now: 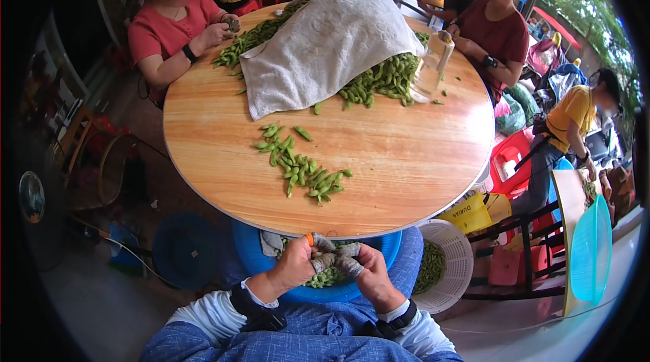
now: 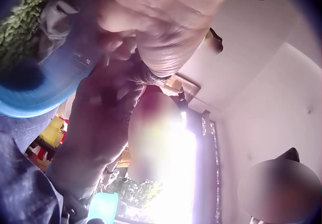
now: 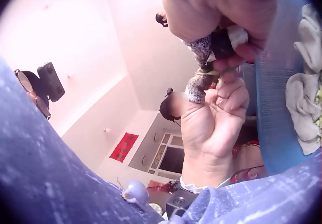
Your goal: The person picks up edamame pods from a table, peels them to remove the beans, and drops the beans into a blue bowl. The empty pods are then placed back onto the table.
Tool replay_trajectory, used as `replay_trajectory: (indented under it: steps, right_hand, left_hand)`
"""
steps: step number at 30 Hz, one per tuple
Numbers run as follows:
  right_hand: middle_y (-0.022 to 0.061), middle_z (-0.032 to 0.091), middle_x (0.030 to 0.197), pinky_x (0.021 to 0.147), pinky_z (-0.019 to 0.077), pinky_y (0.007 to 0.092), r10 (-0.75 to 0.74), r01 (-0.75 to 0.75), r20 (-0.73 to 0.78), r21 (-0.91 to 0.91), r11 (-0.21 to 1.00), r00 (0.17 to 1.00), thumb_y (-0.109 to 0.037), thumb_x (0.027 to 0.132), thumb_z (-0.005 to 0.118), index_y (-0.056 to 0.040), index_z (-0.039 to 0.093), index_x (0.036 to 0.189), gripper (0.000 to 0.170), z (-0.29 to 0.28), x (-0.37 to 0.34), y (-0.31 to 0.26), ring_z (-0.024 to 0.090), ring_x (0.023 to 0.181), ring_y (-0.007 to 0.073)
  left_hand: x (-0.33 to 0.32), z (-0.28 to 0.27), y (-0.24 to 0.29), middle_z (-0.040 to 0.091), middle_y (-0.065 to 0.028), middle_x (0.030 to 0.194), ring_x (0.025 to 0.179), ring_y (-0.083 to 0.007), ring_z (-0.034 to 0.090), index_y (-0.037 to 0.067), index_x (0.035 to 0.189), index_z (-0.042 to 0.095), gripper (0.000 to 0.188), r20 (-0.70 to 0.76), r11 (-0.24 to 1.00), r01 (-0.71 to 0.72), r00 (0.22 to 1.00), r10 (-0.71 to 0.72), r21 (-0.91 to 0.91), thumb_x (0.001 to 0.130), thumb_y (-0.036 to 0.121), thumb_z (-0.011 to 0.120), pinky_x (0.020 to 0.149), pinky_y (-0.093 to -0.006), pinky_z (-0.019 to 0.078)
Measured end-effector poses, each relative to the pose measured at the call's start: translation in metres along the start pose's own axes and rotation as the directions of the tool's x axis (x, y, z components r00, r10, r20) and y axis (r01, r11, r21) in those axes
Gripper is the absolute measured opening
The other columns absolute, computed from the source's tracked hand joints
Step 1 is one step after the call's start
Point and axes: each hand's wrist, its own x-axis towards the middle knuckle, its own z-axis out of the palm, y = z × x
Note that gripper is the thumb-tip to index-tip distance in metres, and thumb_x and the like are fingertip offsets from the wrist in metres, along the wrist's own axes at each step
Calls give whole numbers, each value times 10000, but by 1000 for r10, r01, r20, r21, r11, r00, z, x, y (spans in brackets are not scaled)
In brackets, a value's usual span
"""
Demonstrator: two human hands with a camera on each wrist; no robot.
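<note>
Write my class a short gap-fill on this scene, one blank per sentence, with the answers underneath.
A towel partly covers a heap of green bean ____ on the table.
The basin below the left hand and right hand is coloured ____.
The yellow bag bears the word ____.

Missing words: pods; blue; DURIAN

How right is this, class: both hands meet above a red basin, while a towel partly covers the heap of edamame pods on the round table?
The colour is wrong: the head view shows a blue basin, not a red one. The rest of the statement stands.
</note>
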Motion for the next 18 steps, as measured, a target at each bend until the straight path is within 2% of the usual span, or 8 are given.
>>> replay_trajectory:
  steps: [2, 6, 9, 12, 15, 18]
  right_hand:
    - [41, 580, 953, 781, 418, 238, -21, 21, 16, -6, 1000, 1000, -55, 804, 547, 30, 515, 1025, 239, 1, 1, 2, 530, 852, 95]
    - [35, 578, 948, 780, 417, 238, -26, 27, 15, -23, 999, 1000, -69, 804, 556, 25, 517, 1021, 240, 7, 2, 0, 525, 853, 91]
    - [31, 578, 944, 778, 418, 237, -19, 20, 13, -30, 999, 1000, -73, 802, 562, 23, 518, 1017, 239, 8, 2, 2, 523, 850, 88]
    - [31, 578, 945, 778, 418, 236, -6, 6, 16, -21, 1000, 1000, -70, 801, 564, 23, 521, 1015, 237, 7, 1, 4, 524, 848, 87]
    - [32, 582, 940, 777, 419, 235, 11, -11, 0, 2, 1000, 1000, -65, 798, 565, 22, 526, 1013, 235, 6, 2, 4, 528, 842, 89]
    - [31, 588, 930, 756, 425, 229, 32, -31, -18, 61, 998, 999, -82, 790, 577, 14, 537, 1005, 239, 4, 2, -1, 538, 820, 90]
  left_hand:
    - [0, 1, -3, 538, -7, 792, 696, -64, 506, 9, 878, 508, 165, -33, 999, -36, 999, 36, -4, 732, -17, 578, 619, -189, 418]
    - [1, -1, -9, 500, 13, 745, 653, -59, 464, 24, 833, 496, 144, -79, 997, -68, 995, 66, -20, 710, -14, 561, 592, -190, 396]
    - [-1, 4, -4, 492, 17, 730, 645, -61, 451, 29, 806, 489, 133, -92, 989, -113, 990, 103, -101, 690, -10, 541, 590, -195, 390]
    - [-1, 3, -2, 491, 18, 722, 641, -60, 448, 31, 792, 486, 132, -89, 989, -119, 990, 112, -84, 678, -11, 535, 583, -198, 388]
    - [1, -3, -13, 502, 15, 725, 675, -64, 479, 29, 806, 489, 128, -92, 980, -178, 978, 187, 93, 703, -25, 543, 613, -199, 408]
    - [-1, 5, -3, 524, 4, 764, 730, -76, 515, 27, 825, 494, 115, -57, 985, -171, 983, 172, 18, 745, -40, 542, 657, -209, 433]
